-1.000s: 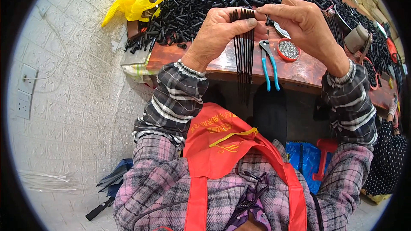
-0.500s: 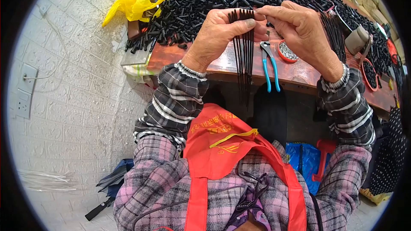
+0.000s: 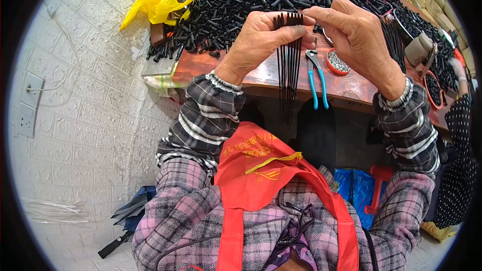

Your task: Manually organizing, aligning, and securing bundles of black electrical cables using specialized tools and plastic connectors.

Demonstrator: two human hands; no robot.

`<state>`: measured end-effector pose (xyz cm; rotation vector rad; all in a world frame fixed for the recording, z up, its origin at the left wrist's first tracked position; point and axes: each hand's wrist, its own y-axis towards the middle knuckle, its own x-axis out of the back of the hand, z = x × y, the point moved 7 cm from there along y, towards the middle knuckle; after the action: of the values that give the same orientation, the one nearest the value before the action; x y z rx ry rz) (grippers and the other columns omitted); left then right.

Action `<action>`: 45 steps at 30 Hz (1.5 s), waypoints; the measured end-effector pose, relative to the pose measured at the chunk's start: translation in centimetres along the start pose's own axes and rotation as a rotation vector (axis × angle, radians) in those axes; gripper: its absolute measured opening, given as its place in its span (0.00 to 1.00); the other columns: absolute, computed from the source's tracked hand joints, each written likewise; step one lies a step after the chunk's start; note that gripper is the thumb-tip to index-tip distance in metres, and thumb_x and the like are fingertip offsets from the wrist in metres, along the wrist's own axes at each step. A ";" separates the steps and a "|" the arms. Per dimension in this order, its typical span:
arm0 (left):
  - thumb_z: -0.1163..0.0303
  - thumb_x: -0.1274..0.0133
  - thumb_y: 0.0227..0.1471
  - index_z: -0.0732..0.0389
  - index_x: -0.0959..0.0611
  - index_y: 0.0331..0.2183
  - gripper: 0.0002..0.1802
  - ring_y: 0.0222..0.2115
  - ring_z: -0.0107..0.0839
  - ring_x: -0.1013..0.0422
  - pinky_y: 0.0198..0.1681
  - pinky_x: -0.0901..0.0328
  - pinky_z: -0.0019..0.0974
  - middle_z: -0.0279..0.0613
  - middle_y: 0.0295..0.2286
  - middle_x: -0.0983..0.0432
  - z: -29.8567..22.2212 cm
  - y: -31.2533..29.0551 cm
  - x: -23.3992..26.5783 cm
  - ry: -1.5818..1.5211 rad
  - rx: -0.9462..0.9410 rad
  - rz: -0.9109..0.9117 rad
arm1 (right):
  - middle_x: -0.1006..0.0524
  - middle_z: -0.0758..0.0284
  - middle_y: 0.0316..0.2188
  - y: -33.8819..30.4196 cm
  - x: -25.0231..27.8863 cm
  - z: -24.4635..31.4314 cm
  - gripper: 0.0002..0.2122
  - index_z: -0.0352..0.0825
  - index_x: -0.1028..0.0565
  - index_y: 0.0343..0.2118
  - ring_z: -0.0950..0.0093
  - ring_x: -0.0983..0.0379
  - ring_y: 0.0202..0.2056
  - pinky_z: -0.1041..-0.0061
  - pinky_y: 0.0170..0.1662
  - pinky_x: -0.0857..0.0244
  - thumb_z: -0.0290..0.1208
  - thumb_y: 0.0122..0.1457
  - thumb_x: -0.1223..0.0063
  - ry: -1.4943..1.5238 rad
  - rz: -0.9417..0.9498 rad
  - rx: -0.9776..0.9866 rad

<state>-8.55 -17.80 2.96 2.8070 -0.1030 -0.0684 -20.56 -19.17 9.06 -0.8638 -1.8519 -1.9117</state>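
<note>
My left hand [image 3: 253, 40] grips a fanned row of thin black rods [image 3: 288, 73] between thumb and fingers. Their thicker ends stick up above the thumb, and the long shafts hang past the table edge. My right hand [image 3: 357, 32] is closed in a pinch at the left fingertips, beside the rods' upper ends; what it pinches is too small to make out. Below the hands, pliers with turquoise handles [image 3: 316, 79] rest on the table's front edge. To their right stands a red dish [image 3: 337, 72] of small silvery pieces.
Short black tubular parts [image 3: 251, 0] are heaped across the table's far side. A yellow plastic bag [image 3: 163, 1] lies at the left. More black rods [image 3: 393, 37], a grey cylinder [image 3: 418, 48] and a red dish of black bits [image 3: 433, 89] are on the right. Another person's hand [image 3: 459, 68] reaches in there.
Both my hands have shifted slightly right and down, with the rods still in the left. At the right edge, another person's hand and dotted sleeve have come in over the table.
</note>
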 end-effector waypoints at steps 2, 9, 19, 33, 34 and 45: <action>0.72 0.54 0.49 0.68 0.25 0.35 0.11 0.28 0.29 0.28 0.35 0.33 0.29 0.42 0.26 0.26 0.0 0.1 -0.1 0.036 -0.018 0.020 | 0.40 0.68 0.15 0.0 0.2 -0.2 0.12 0.37 0.26 0.33 0.76 0.40 0.17 0.78 0.20 0.46 0.18 0.44 0.52 -0.007 0.009 -0.005; 0.71 0.52 0.48 0.68 0.24 0.34 0.11 0.25 0.22 0.30 0.31 0.34 0.24 0.37 0.23 0.26 -0.3 0.4 -0.3 0.106 -0.088 0.078 | 0.40 0.68 0.15 0.3 0.1 0.3 0.10 0.36 0.26 0.32 0.75 0.41 0.18 0.77 0.21 0.47 0.18 0.44 0.52 0.049 0.122 0.001; 0.65 0.56 0.51 0.67 0.23 0.34 0.15 0.27 0.24 0.29 0.32 0.34 0.25 0.40 0.24 0.26 -0.3 1.0 -0.2 0.235 -0.101 0.119 | 0.39 0.68 0.16 0.2 -0.2 -0.5 0.10 0.33 0.26 0.32 0.75 0.41 0.18 0.78 0.21 0.47 0.18 0.45 0.53 0.169 0.143 0.001; 0.64 0.57 0.51 0.67 0.22 0.33 0.16 0.26 0.22 0.30 0.32 0.34 0.23 0.39 0.23 0.26 -0.9 0.9 0.1 0.386 -0.147 0.078 | 0.39 0.68 0.16 0.6 0.2 0.3 0.12 0.34 0.26 0.32 0.75 0.40 0.19 0.79 0.21 0.45 0.17 0.42 0.52 0.122 0.104 0.110; 0.64 0.57 0.51 0.67 0.22 0.33 0.16 0.26 0.22 0.30 0.32 0.34 0.23 0.39 0.23 0.26 -0.8 1.0 0.1 0.385 -0.146 0.078 | 0.39 0.68 0.16 0.6 0.2 0.3 0.12 0.34 0.26 0.32 0.75 0.40 0.19 0.79 0.21 0.45 0.17 0.42 0.52 0.117 0.103 0.103; 0.58 0.50 0.46 0.62 0.20 0.25 0.16 0.20 0.14 0.33 0.22 0.38 0.19 0.32 0.18 0.26 -0.3 1.8 0.2 0.413 -0.133 0.070 | 0.35 0.69 0.19 0.5 0.1 0.1 0.11 0.33 0.27 0.34 0.78 0.38 0.20 0.82 0.23 0.44 0.17 0.45 0.52 0.180 0.114 0.037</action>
<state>-8.48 -19.37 3.83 2.6199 -0.0940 0.4993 -20.30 -19.11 9.54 -0.7426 -1.6903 -1.8162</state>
